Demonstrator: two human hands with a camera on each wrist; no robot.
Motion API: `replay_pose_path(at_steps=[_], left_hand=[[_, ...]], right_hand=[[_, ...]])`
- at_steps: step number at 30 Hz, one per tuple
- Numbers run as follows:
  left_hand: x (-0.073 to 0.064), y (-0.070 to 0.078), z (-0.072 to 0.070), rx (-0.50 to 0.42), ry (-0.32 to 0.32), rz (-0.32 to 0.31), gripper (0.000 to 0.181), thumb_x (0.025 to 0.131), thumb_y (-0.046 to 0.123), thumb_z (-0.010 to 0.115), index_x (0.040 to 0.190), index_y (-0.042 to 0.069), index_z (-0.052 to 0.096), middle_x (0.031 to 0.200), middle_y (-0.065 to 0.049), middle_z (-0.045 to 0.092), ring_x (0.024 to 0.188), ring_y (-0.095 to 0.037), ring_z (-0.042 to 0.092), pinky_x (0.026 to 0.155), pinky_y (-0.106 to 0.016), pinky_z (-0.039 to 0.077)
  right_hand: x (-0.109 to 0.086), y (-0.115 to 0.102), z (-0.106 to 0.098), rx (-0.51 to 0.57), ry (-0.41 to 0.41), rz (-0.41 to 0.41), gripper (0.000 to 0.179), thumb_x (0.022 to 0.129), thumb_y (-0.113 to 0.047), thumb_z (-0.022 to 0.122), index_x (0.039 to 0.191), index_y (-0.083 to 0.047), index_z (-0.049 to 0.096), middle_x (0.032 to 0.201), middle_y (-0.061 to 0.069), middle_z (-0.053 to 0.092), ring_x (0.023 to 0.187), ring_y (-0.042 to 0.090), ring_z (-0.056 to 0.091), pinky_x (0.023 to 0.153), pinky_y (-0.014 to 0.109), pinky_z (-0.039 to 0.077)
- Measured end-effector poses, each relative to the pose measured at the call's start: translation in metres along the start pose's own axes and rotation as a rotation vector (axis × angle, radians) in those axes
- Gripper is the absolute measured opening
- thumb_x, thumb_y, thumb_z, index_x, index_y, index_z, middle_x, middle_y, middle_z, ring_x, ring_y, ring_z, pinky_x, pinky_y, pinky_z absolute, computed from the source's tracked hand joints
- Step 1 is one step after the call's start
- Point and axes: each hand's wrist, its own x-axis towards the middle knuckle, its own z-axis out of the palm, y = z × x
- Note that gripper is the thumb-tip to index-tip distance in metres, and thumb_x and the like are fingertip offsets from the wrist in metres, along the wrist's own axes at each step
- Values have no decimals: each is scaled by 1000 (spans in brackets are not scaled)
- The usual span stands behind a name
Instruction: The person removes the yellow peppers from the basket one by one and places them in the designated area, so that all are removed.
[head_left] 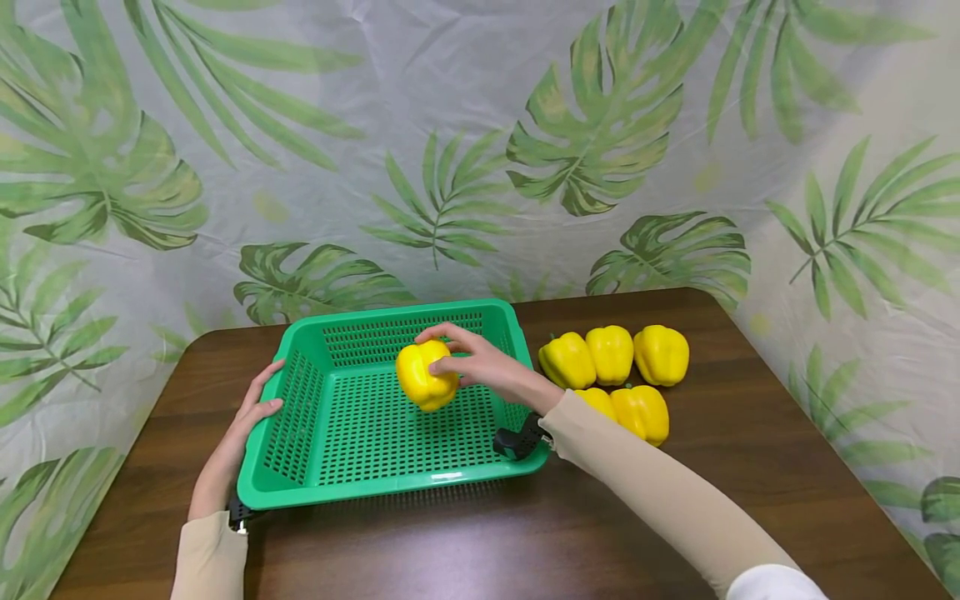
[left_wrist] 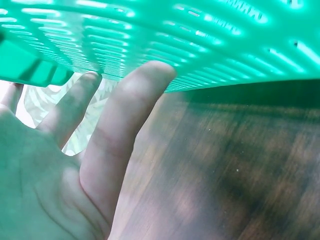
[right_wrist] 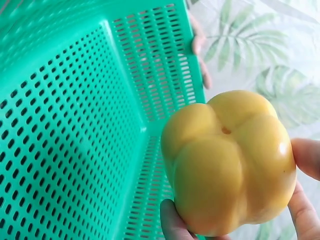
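Observation:
A yellow bell pepper (head_left: pixel 427 377) is gripped in my right hand (head_left: pixel 480 363), fingers and thumb around its sides, above the floor of the green plastic basket (head_left: pixel 390 482). The right wrist view shows the lobed end of this bell pepper (right_wrist: pixel 230 165) facing the camera, the basket's slotted wall (right_wrist: pixel 155 65) behind it. With fingers fairly straight, my left hand (head_left: pixel 242 425) rests against the basket's left side, fingertips at the rim. Close up in the left wrist view, the left hand's fingers (left_wrist: pixel 122 125) reach up against the perforated outer wall.
Several more yellow bell peppers (head_left: pixel 661 355) lie in two loose rows on the brown wooden table (head_left: pixel 750 450), right of the basket. My right forearm partly covers the front row. A leaf-patterned cloth (head_left: pixel 465 167) hangs behind the table.

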Motion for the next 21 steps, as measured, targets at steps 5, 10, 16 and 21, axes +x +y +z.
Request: replay_pose_path(at_steps=[5, 10, 16, 21], left_hand=[[-2, 0, -1, -1, -13, -28, 54, 101, 11, 32, 152, 26, 23, 145, -8, 18, 114, -4, 48, 82, -22, 48], [-3, 1, -2, 1, -29, -54, 54, 102, 13, 32, 153, 26, 19, 147, -9, 16, 114, -4, 49, 82, -24, 48], [0, -1, -1, 2, -10, -12, 55, 100, 9, 32, 152, 24, 24, 143, -3, 21, 114, -3, 47, 84, -20, 46], [0, -1, 0, 4, -4, -11, 54, 100, 9, 32, 152, 25, 25, 143, -3, 22, 115, -3, 46, 84, -20, 46]], right_hand=[[-4, 0, -6, 3, -1, -6, 42, 93, -13, 59, 134, -14, 50, 134, 9, 42, 112, 29, 46, 82, 41, 51], [-9, -2, -11, 12, 3, -12, 43, 93, -13, 58, 135, -13, 50, 133, 10, 43, 110, 28, 48, 84, 42, 50], [-16, -1, -19, 17, 18, -17, 41, 94, -13, 58, 135, -14, 51, 131, 12, 44, 108, 29, 49, 85, 44, 49], [-22, 0, -26, 15, 39, -19, 41, 95, -15, 58, 135, -15, 50, 136, 9, 42, 111, 29, 48, 86, 47, 48]])
